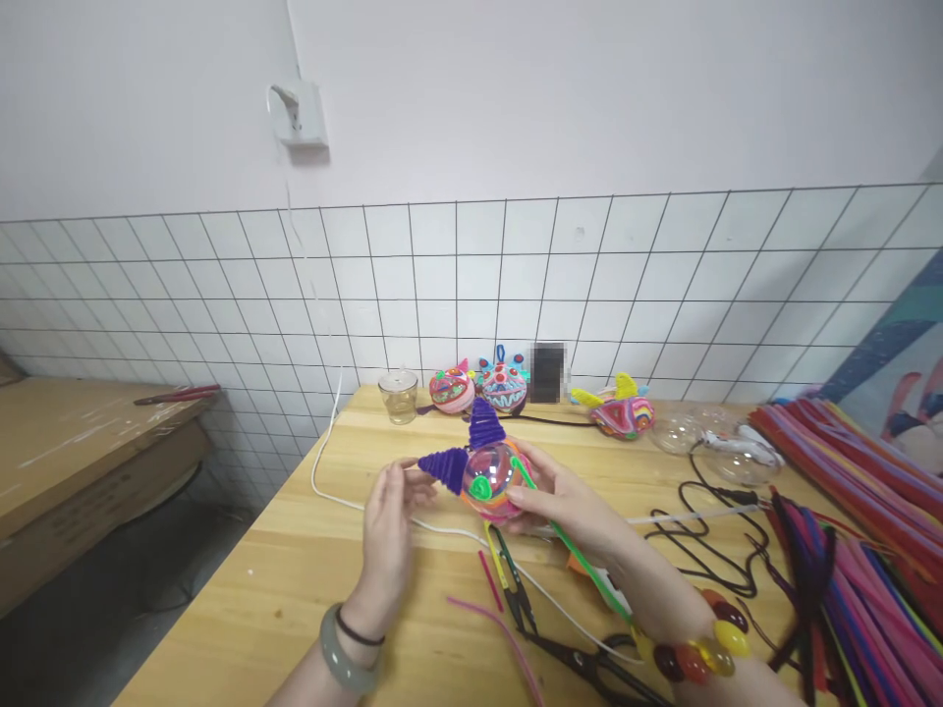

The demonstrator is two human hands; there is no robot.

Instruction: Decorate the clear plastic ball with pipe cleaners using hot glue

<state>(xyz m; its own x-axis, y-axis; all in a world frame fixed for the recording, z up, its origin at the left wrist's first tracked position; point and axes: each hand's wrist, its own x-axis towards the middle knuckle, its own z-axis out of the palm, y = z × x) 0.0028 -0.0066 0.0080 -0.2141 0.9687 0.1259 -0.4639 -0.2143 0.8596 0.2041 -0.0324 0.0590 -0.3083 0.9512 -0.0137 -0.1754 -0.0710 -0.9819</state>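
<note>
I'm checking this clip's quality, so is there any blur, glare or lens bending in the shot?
Head view: even, soft light with faint shadows; the tile grid bows from wide-angle distortion; one dark patch is deliberately pixelated; small glare on the clear ball between the left hand and right hand; otherwise sharp.

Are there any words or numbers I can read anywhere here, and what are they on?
No words or numbers can be read.
The dark upright thing by the tiled wall is blurred out, so nothing on it can be read.
The ball with purple cones in the hands shows only coloured shapes.
The finished decorated balls show only patterns.
</note>
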